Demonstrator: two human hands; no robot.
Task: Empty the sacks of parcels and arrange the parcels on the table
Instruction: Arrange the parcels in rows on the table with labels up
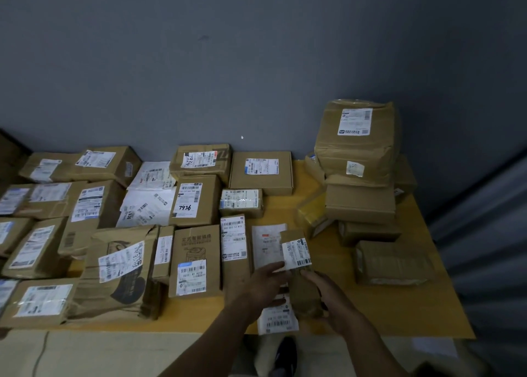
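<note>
Parcels [8, 201] at the left edge are cropped.

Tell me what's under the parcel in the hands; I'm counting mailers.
Two white mailers show: one beyond the parcel, one at the table edge. Anything else beneath is hidden by it and the hands.

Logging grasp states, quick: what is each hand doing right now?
Left hand: grips the small brown parcel by its left edge.
Right hand: grips the same parcel by its right edge.
</note>
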